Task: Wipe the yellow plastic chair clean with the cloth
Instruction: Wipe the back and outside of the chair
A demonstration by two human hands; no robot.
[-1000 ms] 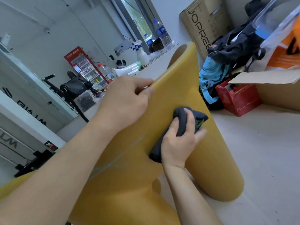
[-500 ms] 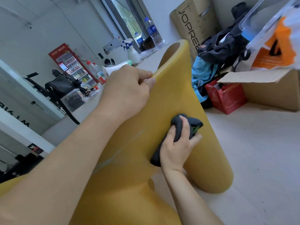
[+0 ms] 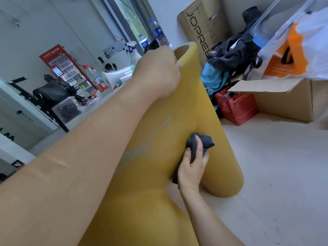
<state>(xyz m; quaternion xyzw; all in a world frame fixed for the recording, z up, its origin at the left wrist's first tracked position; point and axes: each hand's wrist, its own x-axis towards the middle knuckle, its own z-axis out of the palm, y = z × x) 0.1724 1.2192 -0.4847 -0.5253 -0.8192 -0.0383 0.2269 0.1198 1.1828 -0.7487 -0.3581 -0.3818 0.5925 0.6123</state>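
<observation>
1. Yellow plastic chair [image 3: 159, 174] sits on the pale floor [image 3: 275, 174], tipped or turned so one thick rounded leg [image 3: 221, 174] runs down to the floor on the right.
2. Left hand [image 3: 158, 71] is at the chair's upper rim; fingers curl over the edge next to the round opening. Grasping the chair.
3. Right hand [image 3: 191, 169] presses a bunched dark cloth [image 3: 198, 144] against the chair's side, low down, near where the leg branches off. Fingers wrap round the cloth, gripping it.
4. Pale smear marks [image 3: 142, 150] run diagonally across the yellow surface, left of the cloth.
5. Behind: bench [image 3: 88, 118] with spray bottle [image 3: 134, 54], water bottles, megaphone [image 3: 117, 77], black bag [image 3: 53, 93].
6. Right side: cardboard box [image 3: 287, 100], red paper bag [image 3: 237, 107], pile of dark clothes and bags on the floor.
</observation>
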